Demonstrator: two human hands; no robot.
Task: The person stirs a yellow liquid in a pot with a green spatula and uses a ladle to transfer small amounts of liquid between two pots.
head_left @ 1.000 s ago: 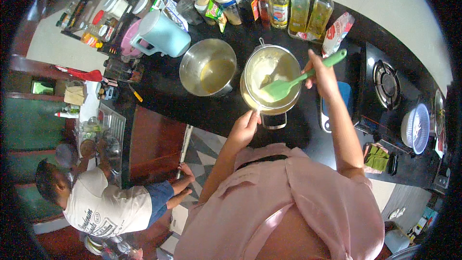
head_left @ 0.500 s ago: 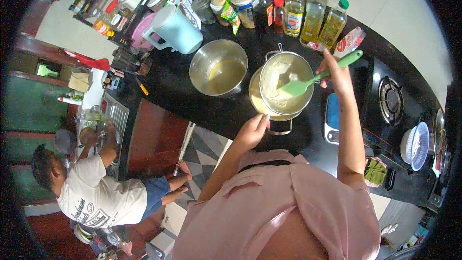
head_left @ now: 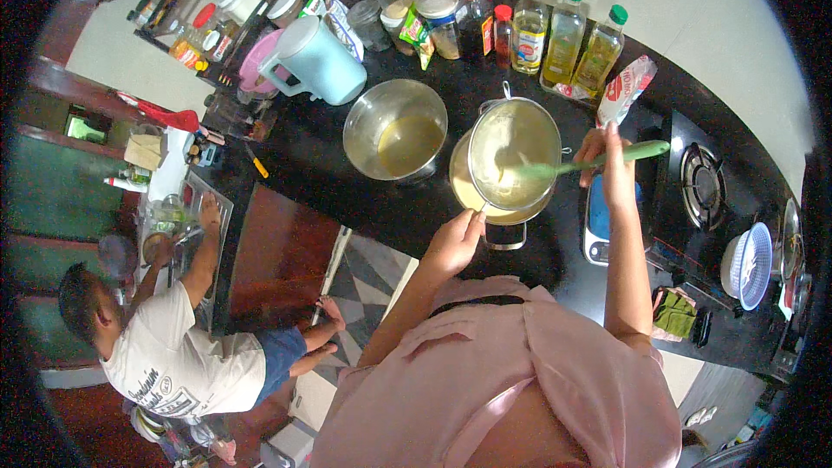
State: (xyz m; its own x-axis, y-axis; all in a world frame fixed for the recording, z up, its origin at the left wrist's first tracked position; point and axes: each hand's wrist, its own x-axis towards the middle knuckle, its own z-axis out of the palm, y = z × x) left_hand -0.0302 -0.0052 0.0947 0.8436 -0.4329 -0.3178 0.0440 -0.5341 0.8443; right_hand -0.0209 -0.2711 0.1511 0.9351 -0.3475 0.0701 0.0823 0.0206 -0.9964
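Note:
My right hand grips the handle of a green spatula whose blade lies inside a round metal strainer. The strainer rests over a steel pot holding pale yellow batter. My left hand is at the pot's near rim, fingers curled against it. A steel bowl with yellowish liquid stands just left of the pot on the black counter.
A light blue jug, jars and three oil bottles line the counter's back. A blue kitchen scale lies under my right arm, a gas burner and white colander to the right. Another person crouches at lower left.
The spatula blade has shifted toward the right side of the strainer with my right hand. My left hand stays at the pot's rim. The view has moved slightly.

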